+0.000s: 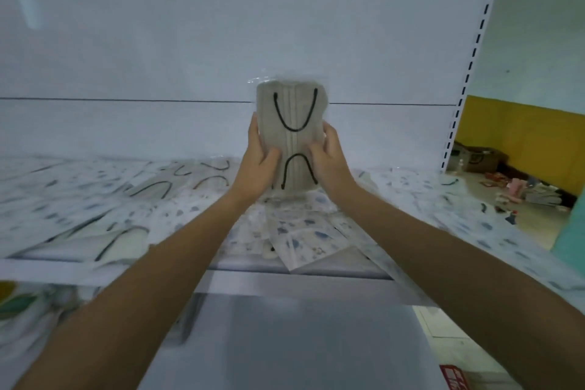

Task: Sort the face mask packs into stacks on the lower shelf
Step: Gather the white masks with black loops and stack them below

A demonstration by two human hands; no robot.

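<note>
Both hands hold one clear pack of beige face masks [289, 111] with black ear loops upright above the middle of the upper shelf [297, 269]. My left hand [258, 165] grips its left edge with the thumb across the front. My right hand [329, 158] grips its right edge the same way. Many other packs lie loose on that shelf: beige ones [152, 188] to the left and white packs with blue prints [304, 241] in the middle and right. The lower shelf [304, 342] shows as a grey surface below my arms.
The white back panel [221, 41] rises behind the packs, and a slotted upright [471, 66] closes the shelf at the right. Beyond it lie boxes and clutter on the floor [519, 193] by a yellow wall. More packs [28, 310] sit at the lower left.
</note>
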